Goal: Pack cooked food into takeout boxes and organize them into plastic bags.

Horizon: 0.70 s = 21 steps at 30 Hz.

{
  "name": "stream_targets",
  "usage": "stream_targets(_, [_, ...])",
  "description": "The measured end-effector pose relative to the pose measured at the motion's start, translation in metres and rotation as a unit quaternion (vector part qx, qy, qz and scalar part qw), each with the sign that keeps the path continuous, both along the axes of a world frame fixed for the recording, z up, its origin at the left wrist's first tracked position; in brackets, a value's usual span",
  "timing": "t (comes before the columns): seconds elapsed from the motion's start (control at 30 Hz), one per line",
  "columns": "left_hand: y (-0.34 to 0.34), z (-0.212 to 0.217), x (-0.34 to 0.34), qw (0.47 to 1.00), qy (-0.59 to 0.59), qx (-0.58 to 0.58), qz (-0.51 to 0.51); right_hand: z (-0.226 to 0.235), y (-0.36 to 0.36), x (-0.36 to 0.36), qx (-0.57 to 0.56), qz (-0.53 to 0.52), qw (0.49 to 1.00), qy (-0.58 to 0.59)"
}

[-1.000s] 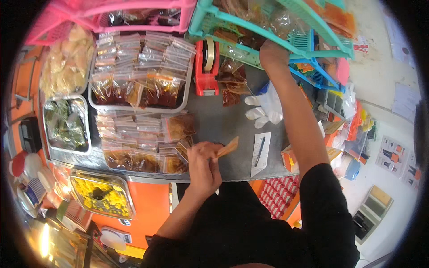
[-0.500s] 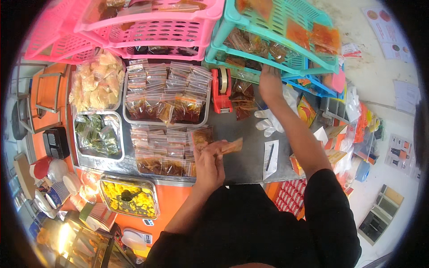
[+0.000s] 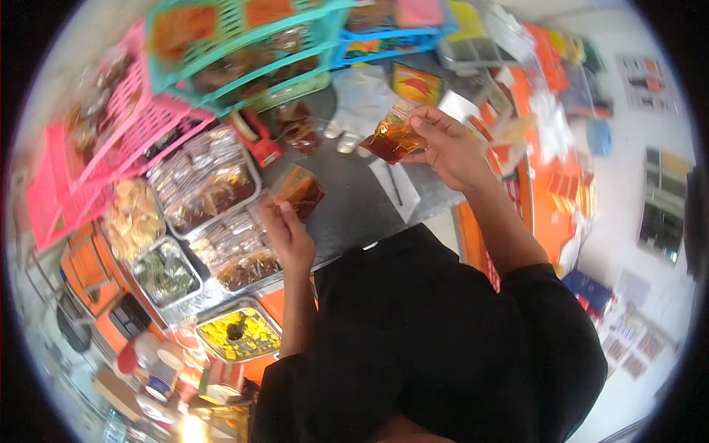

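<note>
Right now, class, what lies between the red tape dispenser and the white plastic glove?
In the head view, some small reddish-brown packets lie on the dark counter between the tape dispenser and the glove.

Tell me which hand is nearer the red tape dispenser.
Left. The left hand is below the dispenser in the picture; the right hand is farther, to its right.

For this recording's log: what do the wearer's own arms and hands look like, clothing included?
The left hand and right hand are both bare, without gloves. No watch or bracelet shows on either wrist. The left sleeve and right sleeve are plain black, leaving the forearms uncovered; no markings can be made out on them.
</note>
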<state>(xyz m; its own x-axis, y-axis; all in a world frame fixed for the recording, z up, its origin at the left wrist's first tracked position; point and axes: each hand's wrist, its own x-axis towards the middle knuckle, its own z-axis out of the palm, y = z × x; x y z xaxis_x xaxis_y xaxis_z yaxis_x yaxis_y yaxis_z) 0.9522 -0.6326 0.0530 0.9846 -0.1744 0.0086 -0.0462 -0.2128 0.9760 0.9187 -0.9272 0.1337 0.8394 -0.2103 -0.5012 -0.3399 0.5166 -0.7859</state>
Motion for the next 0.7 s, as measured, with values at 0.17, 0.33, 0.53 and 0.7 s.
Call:
stream_targets(0.17, [-0.066,0.009,-0.02,0.984,0.112,-0.064,-0.119,0.019,-0.068,-0.132,-0.2,-0.09,0.973,0.07])
stream_targets(0.33, [-0.162,0.009,-0.063,0.914,0.291,-0.206,-0.193,0.033,-0.155,-0.259,-0.408,-0.082,0.905,0.087])
stream_targets(0.53, [-0.274,0.011,-0.127,0.925,0.257,-0.144,-0.242,0.0,-0.259,-0.351,-0.611,-0.098,0.766,0.174])
stream_targets(0.7, [-0.336,-0.017,-0.163,0.953,0.148,-0.068,-0.257,-0.041,-0.326,-0.377,-0.634,-0.107,0.749,0.16])
